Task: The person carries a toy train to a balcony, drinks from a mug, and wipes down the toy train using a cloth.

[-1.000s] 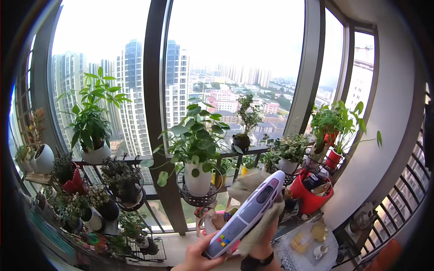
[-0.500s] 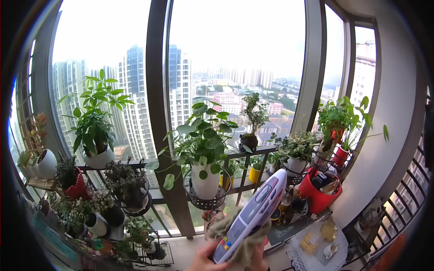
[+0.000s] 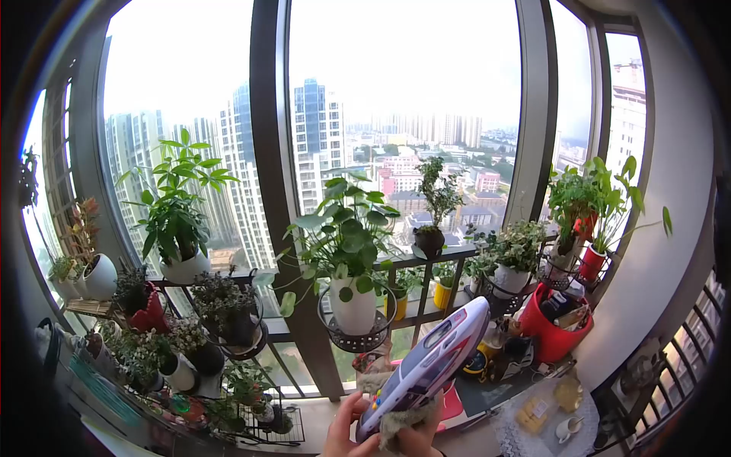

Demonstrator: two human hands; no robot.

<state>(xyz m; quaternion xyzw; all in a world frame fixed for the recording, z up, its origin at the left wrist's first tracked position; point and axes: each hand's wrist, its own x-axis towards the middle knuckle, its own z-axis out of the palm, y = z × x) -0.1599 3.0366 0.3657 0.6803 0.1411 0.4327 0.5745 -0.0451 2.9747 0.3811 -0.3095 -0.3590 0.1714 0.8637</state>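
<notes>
A long white-and-purple device (image 3: 430,354) with a pointed upper end and small coloured buttons slants up to the right in front of me. At its lower end, the fingers of my left hand (image 3: 346,428) are closed around the casing. My right hand (image 3: 420,438) holds a fuzzy grey-green cloth (image 3: 403,420) against the device's lower right side. Part of the cloth also shows behind the device, on its left. The device hides some of the right hand's fingers.
Potted plants line the window railing, among them a round-leaved plant (image 3: 346,236) in a white pot (image 3: 352,307). More pots stand on a rack at left. A red bucket (image 3: 556,339) and a lace-covered small table (image 3: 521,442) with a white cup (image 3: 567,429) are at right.
The device has tilted onto its side and shifted slightly down. The cloth and my right hand now show more below it, on the right. The view has turned slightly left.
</notes>
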